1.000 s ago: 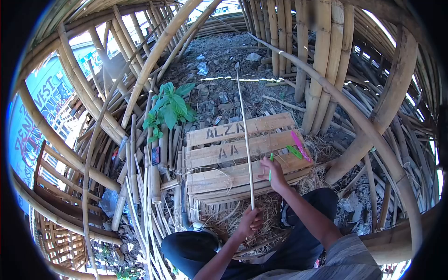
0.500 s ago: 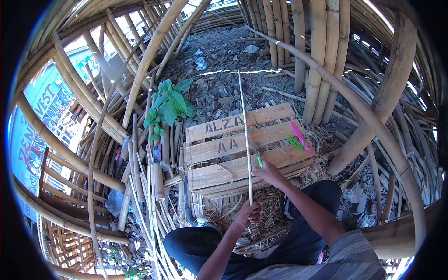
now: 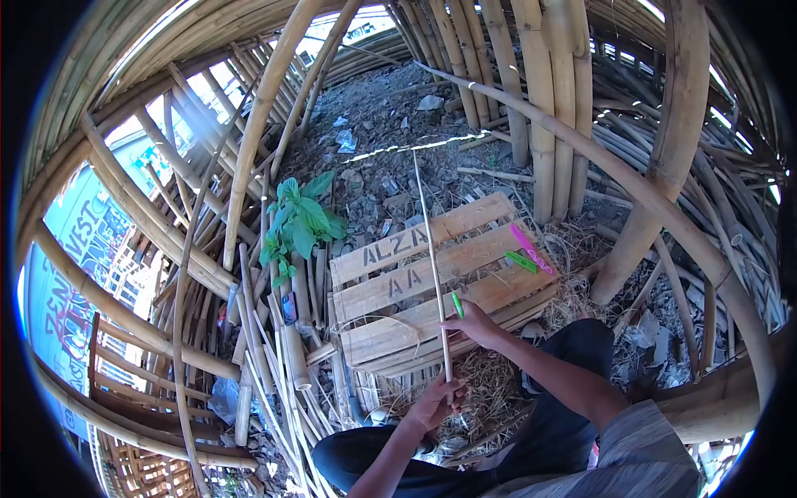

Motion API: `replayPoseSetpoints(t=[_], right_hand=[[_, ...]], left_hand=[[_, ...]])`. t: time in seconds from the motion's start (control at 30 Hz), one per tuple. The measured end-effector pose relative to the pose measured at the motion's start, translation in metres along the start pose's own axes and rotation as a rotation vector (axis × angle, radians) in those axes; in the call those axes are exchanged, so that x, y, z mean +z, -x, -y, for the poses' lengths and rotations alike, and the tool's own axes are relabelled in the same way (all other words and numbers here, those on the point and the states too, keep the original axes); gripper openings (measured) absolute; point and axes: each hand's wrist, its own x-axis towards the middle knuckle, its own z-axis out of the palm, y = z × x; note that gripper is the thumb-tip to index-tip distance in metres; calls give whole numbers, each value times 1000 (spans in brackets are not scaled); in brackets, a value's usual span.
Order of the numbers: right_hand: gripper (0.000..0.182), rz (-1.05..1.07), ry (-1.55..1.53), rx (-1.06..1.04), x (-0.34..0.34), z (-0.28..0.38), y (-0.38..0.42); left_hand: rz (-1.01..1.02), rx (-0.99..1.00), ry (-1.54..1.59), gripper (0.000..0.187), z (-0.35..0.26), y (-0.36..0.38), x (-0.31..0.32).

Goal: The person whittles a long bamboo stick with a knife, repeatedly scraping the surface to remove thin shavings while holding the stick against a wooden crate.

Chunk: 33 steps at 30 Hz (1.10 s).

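Note:
My left hand (image 3: 439,402) is closed around the lower end of a long, thin bamboo strip (image 3: 431,249). The strip slants up and away across a slatted wooden crate (image 3: 481,278) stencilled with dark letters. My right hand (image 3: 475,324) is closed beside the strip, a little above the left, gripping a slim bright green tool (image 3: 457,305). Fingers cover most of this tool, so its exact kind cannot be made out. On the crate's right end lie a long pink object (image 3: 530,247) with pale markings and a flat green object (image 3: 520,261).
A leafy green plant (image 3: 300,219) grows left of the crate. Bamboo poles (image 3: 295,357) and split strips lie at left. A phone-like object (image 3: 289,307) rests among them. A long bamboo pole (image 3: 598,156) crosses at right. Straw (image 3: 486,383) covers the ground before me.
The view has shifted slightly, with the crate and both hands appearing a little lower. Both hands keep their grip; the green tool now sits slightly lower along the strip.

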Motion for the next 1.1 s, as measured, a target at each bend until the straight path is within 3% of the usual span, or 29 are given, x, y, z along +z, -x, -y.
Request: replayPoseSetpoints(t=[0.13,0.2,0.23,0.3,0.37,0.47,0.53,0.6,0.67,0.73,0.87,0.9,0.97,1.1], right_hand=[[28,30,164,50,0,39,-5],[44,-9,496,175,-7,75,-12],[44,5,498,174,-15,72,-18],[53,47,449,42,-41,74,-38],[49,-18,388,46,-57,60,-47],[45,-121,584,34,-49,58,-33],[42,-100,890,-149,-48,55,-30],[41,-114,896,-202,-41,52,-26],[40,-136,894,-245,-32,55,-25],[39,-135,892,-139,-23,60,-22],[46,-87,899,-143,-15,67,-23],[46,-89,897,-91,-14,67,-21],[46,-76,864,-220,-12,65,-21],[50,-54,943,-136,-14,58,-21]], left_hand=[[71,-34,-169,24,-35,12,-1],[46,-24,-201,24,-58,9,-5],[63,21,-135,22,-68,8,-7],[105,66,1,21,-75,-1,-19],[134,101,221,21,-77,-16,-39],[128,115,164,23,-80,-14,-39],[127,112,153,26,-84,-13,-32],[260,73,193,28,-82,-21,-30],[270,55,189,29,-80,-25,-24],[255,64,51,29,-80,-24,-13],[236,86,-138,30,-78,-32,-4],[236,50,-103,30,-77,-30,-1],[128,116,-95,31,-80,-26,5],[48,110,-68,28,-83,-17,4]])
